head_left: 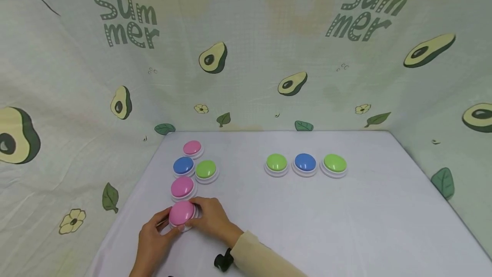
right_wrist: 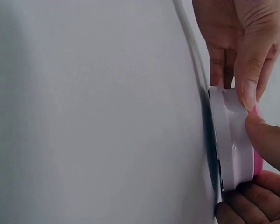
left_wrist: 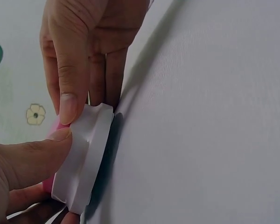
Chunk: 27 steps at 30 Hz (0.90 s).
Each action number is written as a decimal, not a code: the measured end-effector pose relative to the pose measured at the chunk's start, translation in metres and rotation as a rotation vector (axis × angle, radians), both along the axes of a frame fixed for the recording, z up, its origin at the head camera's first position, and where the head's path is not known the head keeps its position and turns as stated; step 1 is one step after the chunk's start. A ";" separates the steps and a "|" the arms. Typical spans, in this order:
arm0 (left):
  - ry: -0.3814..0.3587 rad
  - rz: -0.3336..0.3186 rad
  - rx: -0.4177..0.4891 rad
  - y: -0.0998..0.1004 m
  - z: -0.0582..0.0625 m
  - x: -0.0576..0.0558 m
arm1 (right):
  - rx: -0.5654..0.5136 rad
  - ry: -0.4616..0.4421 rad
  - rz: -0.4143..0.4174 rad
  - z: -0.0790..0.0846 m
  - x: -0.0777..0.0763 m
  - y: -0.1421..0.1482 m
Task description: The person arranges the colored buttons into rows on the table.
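Note:
Both hands hold one round push button [head_left: 181, 213] with a pink dome and a white base, at the near end of a column of buttons. My left hand [head_left: 154, 239] grips it from the left, and my right hand [head_left: 213, 221] from the right. The two thumbs almost meet along its near side in both wrist views. The white base [left_wrist: 84, 161] shows edge-on just over the tabletop, with a dark gap or shadow beneath it. Right behind the held button sits another pink button [head_left: 182, 187].
Further back on the left are a blue button [head_left: 183, 165], a green button [head_left: 206, 169] and a pink button [head_left: 192, 147]. Across the middle back stand a green [head_left: 276, 163], a blue [head_left: 305, 163] and a green button [head_left: 335, 163]. An avocado-print cloth [head_left: 250, 25] surrounds the white table [head_left: 326, 225].

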<state>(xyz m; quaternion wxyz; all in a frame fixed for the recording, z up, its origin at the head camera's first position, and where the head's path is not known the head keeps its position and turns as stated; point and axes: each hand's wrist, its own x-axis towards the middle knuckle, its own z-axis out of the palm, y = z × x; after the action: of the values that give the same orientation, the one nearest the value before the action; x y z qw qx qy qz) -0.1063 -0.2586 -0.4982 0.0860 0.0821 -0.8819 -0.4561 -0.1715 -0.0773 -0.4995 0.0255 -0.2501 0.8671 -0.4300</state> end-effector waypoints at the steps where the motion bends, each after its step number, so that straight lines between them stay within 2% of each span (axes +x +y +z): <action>1: 0.003 -0.001 0.008 0.002 0.000 0.000 | -0.008 -0.010 -0.004 0.000 0.000 0.002; 9: 0.078 -0.030 0.073 0.029 0.001 -0.011 | -0.097 -0.019 -0.020 0.003 -0.003 0.033; 14: 0.068 -0.070 0.070 0.055 -0.001 -0.023 | -0.152 -0.036 -0.035 0.001 -0.007 0.061; 27: 0.169 -0.186 0.100 0.131 -0.008 -0.047 | -0.190 -0.026 -0.122 0.001 -0.011 0.139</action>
<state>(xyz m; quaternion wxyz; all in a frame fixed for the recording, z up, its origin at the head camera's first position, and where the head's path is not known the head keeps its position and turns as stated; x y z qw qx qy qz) -0.1534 -0.1275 -0.5061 0.1129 -0.0345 -0.8514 -0.5110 -0.1828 0.0616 -0.4985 -0.0134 -0.1928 0.8357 -0.5140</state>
